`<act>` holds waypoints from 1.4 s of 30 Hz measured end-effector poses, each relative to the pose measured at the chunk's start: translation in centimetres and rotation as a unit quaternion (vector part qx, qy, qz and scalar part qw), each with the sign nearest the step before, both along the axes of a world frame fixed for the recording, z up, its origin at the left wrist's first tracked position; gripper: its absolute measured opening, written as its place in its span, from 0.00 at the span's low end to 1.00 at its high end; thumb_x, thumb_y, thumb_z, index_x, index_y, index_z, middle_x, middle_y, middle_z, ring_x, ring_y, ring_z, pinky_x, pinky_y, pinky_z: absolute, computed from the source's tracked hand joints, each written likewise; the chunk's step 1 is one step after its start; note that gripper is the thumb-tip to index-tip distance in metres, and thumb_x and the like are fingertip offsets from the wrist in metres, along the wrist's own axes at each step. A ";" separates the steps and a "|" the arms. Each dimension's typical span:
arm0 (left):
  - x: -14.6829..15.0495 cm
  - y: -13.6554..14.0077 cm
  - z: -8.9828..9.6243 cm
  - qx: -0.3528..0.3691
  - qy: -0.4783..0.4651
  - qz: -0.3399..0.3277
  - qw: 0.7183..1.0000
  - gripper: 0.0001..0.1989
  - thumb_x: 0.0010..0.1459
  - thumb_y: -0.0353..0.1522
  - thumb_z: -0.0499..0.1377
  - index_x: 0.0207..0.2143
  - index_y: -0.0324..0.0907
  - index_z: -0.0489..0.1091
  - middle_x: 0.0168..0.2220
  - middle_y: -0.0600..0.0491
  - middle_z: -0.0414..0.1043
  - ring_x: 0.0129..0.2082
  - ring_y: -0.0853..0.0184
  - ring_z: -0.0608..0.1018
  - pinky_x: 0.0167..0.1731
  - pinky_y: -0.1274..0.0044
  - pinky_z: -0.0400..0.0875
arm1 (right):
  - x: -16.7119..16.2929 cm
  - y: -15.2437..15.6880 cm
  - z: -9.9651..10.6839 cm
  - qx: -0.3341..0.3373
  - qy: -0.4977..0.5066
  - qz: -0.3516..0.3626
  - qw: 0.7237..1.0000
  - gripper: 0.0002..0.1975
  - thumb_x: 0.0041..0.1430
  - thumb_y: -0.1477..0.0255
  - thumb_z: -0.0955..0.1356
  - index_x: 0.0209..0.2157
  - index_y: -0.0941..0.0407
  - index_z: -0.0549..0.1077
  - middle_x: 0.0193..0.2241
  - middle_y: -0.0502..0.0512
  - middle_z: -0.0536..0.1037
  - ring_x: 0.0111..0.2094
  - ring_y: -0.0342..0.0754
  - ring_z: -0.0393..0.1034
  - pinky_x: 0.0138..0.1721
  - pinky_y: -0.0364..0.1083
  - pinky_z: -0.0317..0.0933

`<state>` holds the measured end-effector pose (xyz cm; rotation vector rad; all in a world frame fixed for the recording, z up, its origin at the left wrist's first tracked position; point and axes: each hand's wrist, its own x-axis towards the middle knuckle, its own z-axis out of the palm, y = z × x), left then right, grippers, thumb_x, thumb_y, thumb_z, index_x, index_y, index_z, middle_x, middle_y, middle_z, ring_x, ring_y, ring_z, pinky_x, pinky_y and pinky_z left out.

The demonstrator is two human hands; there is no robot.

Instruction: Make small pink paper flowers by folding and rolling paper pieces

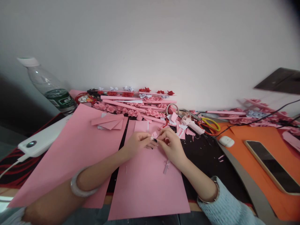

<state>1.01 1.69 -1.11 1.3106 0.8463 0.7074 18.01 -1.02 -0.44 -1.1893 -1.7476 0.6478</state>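
My left hand (138, 142) and my right hand (171, 144) meet above a pink paper sheet (150, 190). Between their fingertips is a small folded piece of pink paper (154, 135), pinched from both sides. Part of it hides behind the fingers. Just beyond my hands lies a square of pink paper (141, 126). A narrow pink paper strip (166, 167) rests on the sheet beside my right wrist.
Behind are paper flowers (131, 111), a tape roll (172, 109), a glue gun (192, 125) and yellow-handled scissors (212, 124). At left stand a water bottle (50, 86) and a white power bank (43, 137). A phone (274, 165) and earbud case (226, 141) lie right.
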 end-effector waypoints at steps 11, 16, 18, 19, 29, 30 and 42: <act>0.1 -0.2 0.2 0.034 0.015 -0.011 0.999 0.14 0.55 0.39 0.56 0.32 0.35 0.72 0.32 0.46 0.77 0.32 0.64 0.79 0.36 0.73 0.73 | 0.2 0.2 0.1 -0.006 0.016 -0.035 0.999 0.05 0.53 0.80 0.65 0.28 0.55 0.67 0.36 0.54 0.67 0.33 0.45 0.63 0.26 0.42 0.56; 0.2 -0.2 0.2 0.019 0.016 -0.014 1.000 0.15 0.55 0.39 0.55 0.33 0.34 0.72 0.32 0.45 0.77 0.31 0.64 0.79 0.36 0.73 0.73 | 0.1 0.2 0.1 0.008 0.015 -0.035 0.999 0.07 0.52 0.79 0.65 0.23 0.56 0.65 0.34 0.54 0.67 0.36 0.46 0.64 0.27 0.42 0.57; 0.2 -0.2 0.1 0.010 0.011 -0.012 1.000 0.14 0.55 0.38 0.55 0.33 0.34 0.72 0.32 0.45 0.77 0.31 0.64 0.79 0.36 0.73 0.73 | 0.1 0.2 0.1 0.012 0.011 -0.029 0.999 0.07 0.52 0.79 0.65 0.23 0.56 0.65 0.35 0.54 0.67 0.35 0.46 0.64 0.27 0.43 0.57; 0.2 -0.2 0.1 0.008 0.007 -0.012 1.000 0.14 0.55 0.38 0.55 0.33 0.34 0.72 0.32 0.45 0.77 0.32 0.65 0.79 0.36 0.73 0.73 | 0.1 0.1 0.1 0.012 0.010 -0.026 1.000 0.08 0.52 0.79 0.65 0.23 0.56 0.65 0.35 0.54 0.67 0.35 0.46 0.64 0.27 0.43 0.57; 0.0 -0.1 0.0 -0.006 -0.003 -0.006 1.000 0.14 0.55 0.39 0.56 0.33 0.36 0.71 0.34 0.45 0.77 0.33 0.64 0.79 0.37 0.72 0.73 | 0.1 0.1 0.1 0.000 0.007 0.005 1.000 0.08 0.51 0.81 0.64 0.23 0.56 0.65 0.36 0.55 0.67 0.36 0.47 0.64 0.28 0.44 0.59; 0.1 -0.1 0.0 -0.006 -0.002 -0.005 1.000 0.14 0.55 0.39 0.56 0.33 0.36 0.71 0.34 0.45 0.77 0.33 0.64 0.79 0.37 0.72 0.73 | 0.1 0.1 0.1 -0.001 0.007 0.005 1.000 0.07 0.51 0.81 0.64 0.23 0.56 0.65 0.36 0.55 0.67 0.36 0.47 0.64 0.28 0.44 0.59; 0.0 -0.1 0.1 -0.016 -0.013 -0.002 1.000 0.14 0.55 0.39 0.56 0.33 0.36 0.71 0.33 0.46 0.77 0.33 0.64 0.79 0.37 0.73 0.72 | 0.1 0.1 0.0 -0.001 -0.010 0.005 1.000 0.07 0.51 0.82 0.64 0.27 0.55 0.68 0.36 0.55 0.68 0.36 0.47 0.65 0.28 0.43 0.59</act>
